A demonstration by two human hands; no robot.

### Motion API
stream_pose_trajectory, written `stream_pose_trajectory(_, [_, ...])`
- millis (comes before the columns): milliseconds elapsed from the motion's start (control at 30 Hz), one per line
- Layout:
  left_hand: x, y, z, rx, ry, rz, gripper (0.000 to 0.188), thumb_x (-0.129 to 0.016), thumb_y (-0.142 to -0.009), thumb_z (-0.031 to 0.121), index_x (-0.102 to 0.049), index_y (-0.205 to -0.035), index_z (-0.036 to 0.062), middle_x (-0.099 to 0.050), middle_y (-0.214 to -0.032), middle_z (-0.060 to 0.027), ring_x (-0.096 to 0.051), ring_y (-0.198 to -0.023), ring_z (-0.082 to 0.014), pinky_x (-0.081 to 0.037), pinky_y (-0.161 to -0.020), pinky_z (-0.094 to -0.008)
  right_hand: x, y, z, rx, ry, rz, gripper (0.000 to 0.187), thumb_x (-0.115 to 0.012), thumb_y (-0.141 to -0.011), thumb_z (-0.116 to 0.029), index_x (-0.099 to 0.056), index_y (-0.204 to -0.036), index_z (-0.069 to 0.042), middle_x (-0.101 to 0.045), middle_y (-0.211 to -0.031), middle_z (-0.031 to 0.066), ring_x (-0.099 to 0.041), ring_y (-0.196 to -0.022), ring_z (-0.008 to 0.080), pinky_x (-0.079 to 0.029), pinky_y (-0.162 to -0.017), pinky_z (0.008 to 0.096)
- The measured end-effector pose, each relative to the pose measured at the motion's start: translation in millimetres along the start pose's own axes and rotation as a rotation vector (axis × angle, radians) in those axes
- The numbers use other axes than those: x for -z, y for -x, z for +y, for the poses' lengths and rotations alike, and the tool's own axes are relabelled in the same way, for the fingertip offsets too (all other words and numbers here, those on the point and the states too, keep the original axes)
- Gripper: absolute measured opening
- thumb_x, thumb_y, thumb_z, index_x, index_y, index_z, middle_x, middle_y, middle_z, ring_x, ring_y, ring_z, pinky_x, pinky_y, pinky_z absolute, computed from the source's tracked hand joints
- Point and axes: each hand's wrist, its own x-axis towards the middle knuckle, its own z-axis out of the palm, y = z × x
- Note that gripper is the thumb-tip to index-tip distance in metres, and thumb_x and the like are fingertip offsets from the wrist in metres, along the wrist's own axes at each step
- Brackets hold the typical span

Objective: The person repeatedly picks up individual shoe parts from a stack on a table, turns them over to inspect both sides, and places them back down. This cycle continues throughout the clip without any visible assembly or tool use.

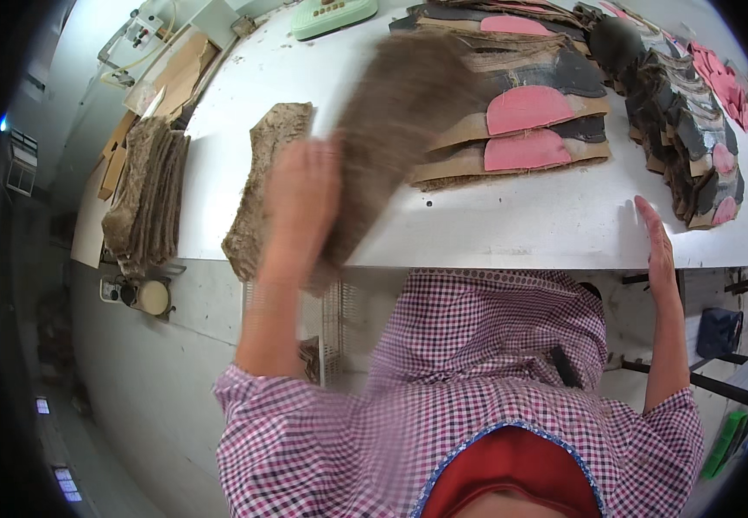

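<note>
Shows both hands well apart. Locates left hand (303, 186) over the right side of a flat brown fur piece (257, 186), at the left edge of a blurred fur panel (404, 129); cannot tell, owing to blur, whether closed on either. Finds panel slanting across the middle of the white table (495, 242), covering the left part of a patched stack (529, 154) of brown, dark grey and rounded pink sections. Records right hand (657, 237) free of any item, fingers extended, at the table's front edge, near a right-hand stack (685, 129) of similar make. Notes a left-hand pile (145, 194) of brown fur pieces, slightly overhanging the front edge. Lists a pale green device (332, 17) at the far side, pink pieces (724, 82) at far right, and a checked garment (478, 414) below.
</note>
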Motion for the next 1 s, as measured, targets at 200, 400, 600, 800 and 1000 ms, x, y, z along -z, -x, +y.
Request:
stream_pose_trajectory(200, [16.5,-41.8,-163.8,0.390,-0.568,0.061,0.052,-0.041,-0.099,0.046,-0.052,-0.122,0.0003,-0.062,-0.105,-0.0233,-0.062,-0.094,-0.0356,-0.050,-0.082,-0.0467,-15.8,-9.6,-5.2,0.129,0.246,-0.055,0.048,-0.035,-0.103,-0.035,-0.053,-0.130,0.001,-0.050,-0.139,0.0125,-0.033,-0.138,0.0244,-0.012,-0.116,0.0361])
stream_pose_trajectory(400, [-0.5,-49.6,-135.3,0.165,-0.657,0.256,0.042,-0.053,-0.096,0.031,-0.054,-0.124,-0.0001,-0.058,-0.116,-0.0196,-0.051,-0.117,-0.0307,-0.044,-0.096,-0.0437,-25.7,-8.6,-4.9,0.141,0.295,0.042,0.033,-0.051,-0.097,-0.021,-0.059,-0.119,0.002,-0.057,-0.130,0.0147,-0.047,-0.127,0.0239,-0.034,-0.105,0.0331])
stream_pose_trajectory(600, [-54.8,-74.5,-1.0,-0.276,0.470,-0.102,0.053,-0.060,-0.093,0.033,-0.050,-0.133,-0.0020,-0.057,-0.128,-0.0198,-0.057,-0.114,-0.0258,-0.046,-0.095,-0.0340,-119.9,-64.5,-123.6,0.336,0.056,-0.094,0.033,-0.053,-0.096,-0.023,-0.061,-0.114,0.003,-0.066,-0.108,0.0102,-0.059,-0.098,0.0176,-0.044,-0.089,0.0281])
stream_pose_trajectory(800, [-79.1,-89.1,76.0,-0.250,0.384,-0.100,0.037,-0.076,-0.079,0.019,-0.064,-0.109,0.0020,-0.063,-0.101,-0.0113,-0.058,-0.087,-0.0187,-0.049,-0.072,-0.0315,-153.1,-127.2,-114.3,0.041,-0.258,-0.157,0.033,-0.054,-0.096,-0.030,-0.063,-0.109,0.000,-0.063,-0.104,0.0064,-0.057,-0.095,0.0121,-0.044,-0.089,0.0266])
stream_pose_trajectory(1000, [-105.3,0.0,115.0,-0.983,0.402,0.145,0.021,-0.064,-0.067,-0.004,-0.062,-0.085,0.0071,-0.057,-0.090,-0.0096,-0.058,-0.087,-0.0301,-0.051,-0.073,-0.0377,-150.2,-105.1,-134.8,-0.115,-0.611,-0.169,0.034,-0.061,-0.092,-0.031,-0.060,-0.109,-0.001,-0.061,-0.103,0.0060,-0.058,-0.091,0.0124,-0.048,-0.082,0.0289])
